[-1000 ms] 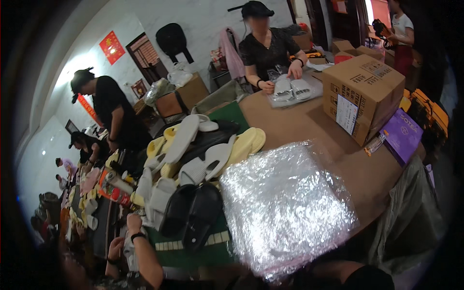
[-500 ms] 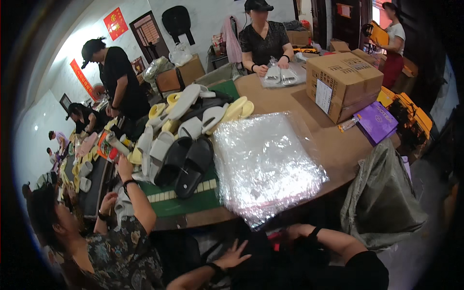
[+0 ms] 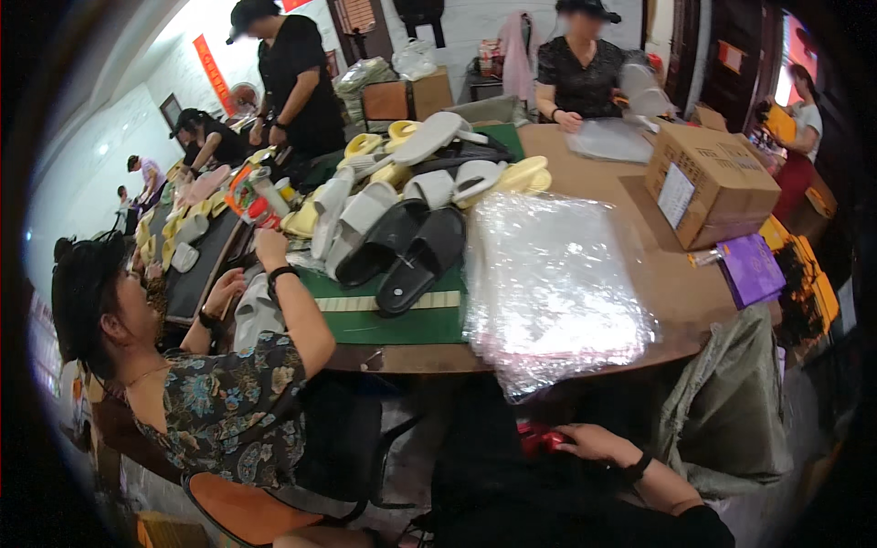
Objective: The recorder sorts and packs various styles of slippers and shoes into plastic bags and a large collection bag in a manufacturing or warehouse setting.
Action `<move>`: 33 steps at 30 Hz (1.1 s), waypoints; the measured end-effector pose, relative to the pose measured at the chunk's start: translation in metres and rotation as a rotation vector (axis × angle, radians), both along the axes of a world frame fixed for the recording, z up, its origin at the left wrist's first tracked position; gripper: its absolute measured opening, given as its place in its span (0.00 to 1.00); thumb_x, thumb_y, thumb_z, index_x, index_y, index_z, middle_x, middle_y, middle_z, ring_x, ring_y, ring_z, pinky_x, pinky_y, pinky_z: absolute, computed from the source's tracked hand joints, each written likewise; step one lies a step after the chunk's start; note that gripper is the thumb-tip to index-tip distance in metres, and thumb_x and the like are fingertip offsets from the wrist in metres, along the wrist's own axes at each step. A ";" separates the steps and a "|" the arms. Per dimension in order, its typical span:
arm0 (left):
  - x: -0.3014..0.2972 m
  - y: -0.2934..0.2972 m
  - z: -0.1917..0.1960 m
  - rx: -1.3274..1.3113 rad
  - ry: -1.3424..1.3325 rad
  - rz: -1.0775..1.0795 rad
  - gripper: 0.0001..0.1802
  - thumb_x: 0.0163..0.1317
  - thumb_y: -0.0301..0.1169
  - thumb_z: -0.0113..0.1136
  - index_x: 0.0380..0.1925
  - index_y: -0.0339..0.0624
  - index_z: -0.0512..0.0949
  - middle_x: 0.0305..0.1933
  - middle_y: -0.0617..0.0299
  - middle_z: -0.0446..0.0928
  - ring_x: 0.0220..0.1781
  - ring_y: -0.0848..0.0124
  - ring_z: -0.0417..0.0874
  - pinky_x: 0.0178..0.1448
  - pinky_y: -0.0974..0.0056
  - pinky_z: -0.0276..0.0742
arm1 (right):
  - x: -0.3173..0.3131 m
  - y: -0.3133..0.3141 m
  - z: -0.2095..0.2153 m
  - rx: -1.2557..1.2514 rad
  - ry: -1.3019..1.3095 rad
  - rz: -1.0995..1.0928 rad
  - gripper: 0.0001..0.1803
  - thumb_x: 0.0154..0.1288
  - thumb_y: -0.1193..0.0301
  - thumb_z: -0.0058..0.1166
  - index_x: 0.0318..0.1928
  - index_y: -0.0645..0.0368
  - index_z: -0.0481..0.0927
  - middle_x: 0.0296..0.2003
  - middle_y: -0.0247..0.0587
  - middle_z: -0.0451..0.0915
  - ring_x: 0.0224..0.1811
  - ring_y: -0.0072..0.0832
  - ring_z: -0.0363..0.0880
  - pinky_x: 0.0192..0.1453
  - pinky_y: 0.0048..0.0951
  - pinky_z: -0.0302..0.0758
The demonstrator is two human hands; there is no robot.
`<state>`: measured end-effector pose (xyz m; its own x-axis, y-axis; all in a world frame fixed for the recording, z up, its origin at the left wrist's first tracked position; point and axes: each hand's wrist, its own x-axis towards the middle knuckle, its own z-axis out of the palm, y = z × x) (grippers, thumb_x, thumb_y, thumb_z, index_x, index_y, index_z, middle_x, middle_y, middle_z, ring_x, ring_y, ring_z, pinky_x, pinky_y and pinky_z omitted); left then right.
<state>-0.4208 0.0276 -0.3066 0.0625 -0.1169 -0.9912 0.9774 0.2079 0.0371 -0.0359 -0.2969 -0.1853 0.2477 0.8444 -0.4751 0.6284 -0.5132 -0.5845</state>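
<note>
My right hand [image 3: 598, 442] resting below front edge of table [image 3: 690, 288], fingertips touching shiny red object [image 3: 541, 442] there; can't tell whether they're clamping it. My left fingers lying outside view, state unknown. Stacked clear plastic bags [image 3: 553, 283] lying above, beside black slide sandals [image 3: 427, 256].

The small object [image 3: 533, 443] seems red, the mat [image 3: 365, 327] green, the blouse [image 3: 219, 397] dark with florals.
</note>
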 end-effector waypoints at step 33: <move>-0.059 -0.155 0.089 -0.106 -0.385 -0.168 0.05 0.57 0.29 0.59 0.28 0.38 0.80 0.30 0.61 0.82 0.28 0.73 0.83 0.28 0.68 0.80 | -0.005 0.028 0.012 -0.003 0.181 -0.035 0.21 0.62 0.70 0.54 0.55 0.61 0.72 0.51 0.52 0.75 0.52 0.44 0.75 0.55 0.34 0.71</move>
